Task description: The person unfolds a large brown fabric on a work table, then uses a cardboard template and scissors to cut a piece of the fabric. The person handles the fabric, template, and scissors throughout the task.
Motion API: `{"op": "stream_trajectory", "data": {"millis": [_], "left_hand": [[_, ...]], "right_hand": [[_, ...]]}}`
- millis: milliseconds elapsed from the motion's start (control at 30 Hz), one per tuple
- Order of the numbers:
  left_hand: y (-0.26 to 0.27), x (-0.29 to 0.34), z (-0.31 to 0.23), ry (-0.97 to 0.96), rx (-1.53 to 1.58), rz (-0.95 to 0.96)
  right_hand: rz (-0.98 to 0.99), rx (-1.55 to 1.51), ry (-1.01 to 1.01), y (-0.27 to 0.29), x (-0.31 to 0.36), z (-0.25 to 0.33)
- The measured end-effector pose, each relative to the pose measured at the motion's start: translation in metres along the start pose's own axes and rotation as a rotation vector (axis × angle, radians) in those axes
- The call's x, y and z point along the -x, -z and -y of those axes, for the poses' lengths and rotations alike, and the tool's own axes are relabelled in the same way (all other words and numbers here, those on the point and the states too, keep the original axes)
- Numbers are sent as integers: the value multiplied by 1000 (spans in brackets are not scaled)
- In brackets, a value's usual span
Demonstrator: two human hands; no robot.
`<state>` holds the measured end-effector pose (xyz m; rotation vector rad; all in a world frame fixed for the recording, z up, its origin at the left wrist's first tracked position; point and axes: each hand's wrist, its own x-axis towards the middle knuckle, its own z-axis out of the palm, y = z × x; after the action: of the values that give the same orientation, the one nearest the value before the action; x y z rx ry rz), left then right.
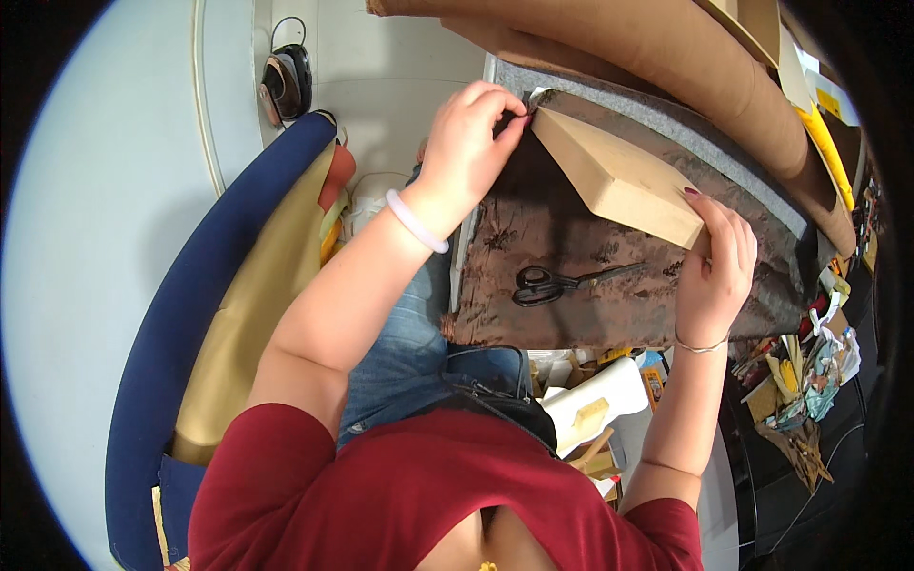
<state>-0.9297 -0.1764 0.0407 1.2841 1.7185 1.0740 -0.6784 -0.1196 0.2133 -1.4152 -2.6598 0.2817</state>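
Note:
A plain tan cardboard box (609, 176) lies at a slant on dark brown patterned fabric (505, 238). My right hand (719, 257) grips the box's near right end, thumb tucked beneath and fingers over the edge. At the box's far left corner, my left hand (476, 138) is closed in a pinch. Something small and dark shows at its fingertips, too little to name. Black-handled scissors (543, 285) rest on the fabric in front of the box, their blades pointing right.
Long brown rolls (666, 43) line the back of the table over a grey felt strip (609, 88). Navy and gold rolls (190, 314) stand at my left. Scraps and papers (809, 371) are heaped at the right. A white roll (600, 404) lies below the table's front edge.

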Motion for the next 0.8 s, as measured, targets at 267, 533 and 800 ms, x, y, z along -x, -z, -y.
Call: {"op": "stream_trajectory", "data": {"millis": [267,533,800], "left_hand": [[-2,8,-1,24,-4,-65],[-1,-14,-2,99,-79,-40],[-4,-15,2,138,23,-50]], "right_hand": [[-20,17,-16,1,5,-1],[-16,10,-10,1,-6,-4],[-6,7,-16,0,-13,-4]]}}
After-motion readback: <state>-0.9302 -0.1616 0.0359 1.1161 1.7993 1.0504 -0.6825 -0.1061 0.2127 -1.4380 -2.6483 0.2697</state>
